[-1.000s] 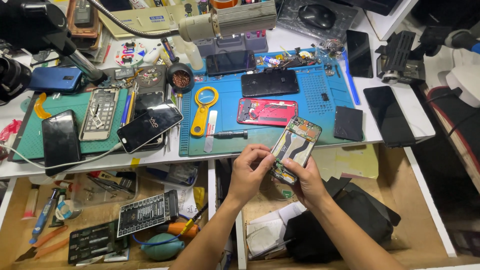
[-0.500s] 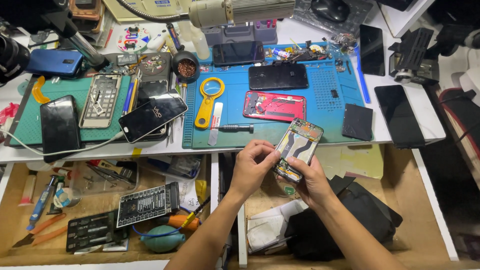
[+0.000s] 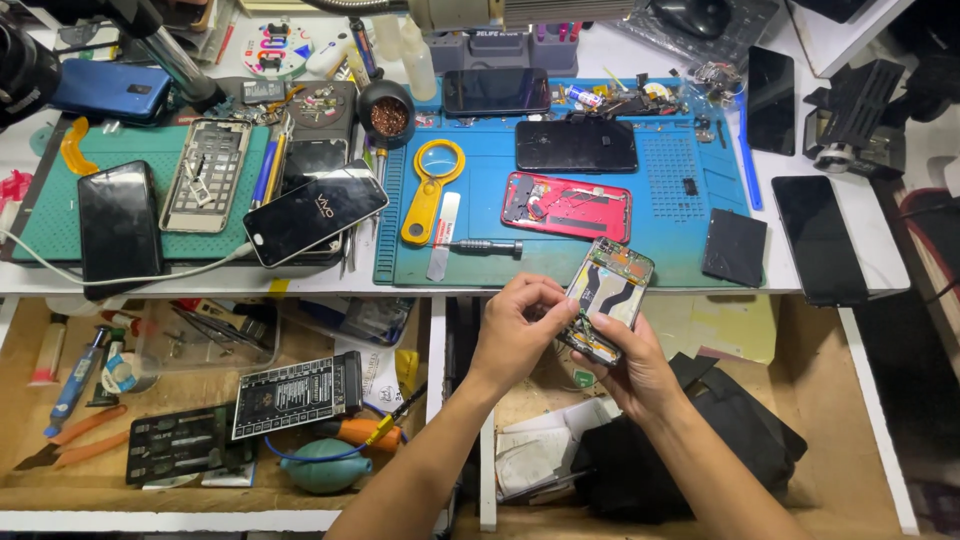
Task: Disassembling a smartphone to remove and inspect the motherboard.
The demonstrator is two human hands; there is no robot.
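Note:
An opened phone (image 3: 612, 290) with its back cover off shows a green circuit board and pale flex cables. My right hand (image 3: 632, 365) grips it from below, tilted, just in front of the table edge. My left hand (image 3: 520, 325) pinches at the phone's lower left side with fingertips together. On the blue work mat (image 3: 660, 190) behind lie a red opened phone (image 3: 567, 205), a black phone (image 3: 576, 146), a small screwdriver (image 3: 485, 245) and a yellow magnifying glass (image 3: 430, 185).
A green mat (image 3: 60, 215) at left holds a black phone (image 3: 118, 225), a bare phone frame (image 3: 206, 175) and another black phone (image 3: 312, 213). Open drawers below hold tools, a black test board (image 3: 295, 393) and a teal blower (image 3: 325, 467). A black bag (image 3: 720, 440) lies under my right arm.
The view has shifted a little lower. My hands keep hold of the opened phone at the same place, with the left fingers working slightly along its edge.

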